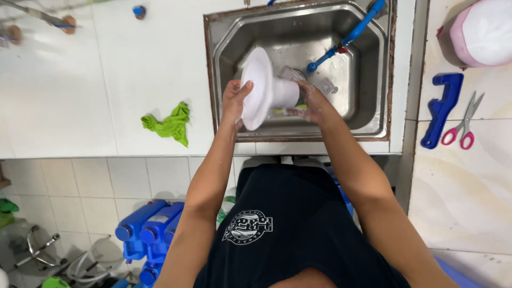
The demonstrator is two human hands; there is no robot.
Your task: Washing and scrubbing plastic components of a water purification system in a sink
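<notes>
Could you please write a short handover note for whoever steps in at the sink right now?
Left hand: grips the wide rim of the white plastic piece, held on its side over the steel sink.
Right hand: at its narrow end, fingers around it; whether it also holds a sponge cannot be told.
Blue tap reaches over the basin; running water cannot be made out.
Green cloth lies on the counter to the left; scissors to the right.
Done: piece is in hand over the sink. Left: not yet set down.
</notes>
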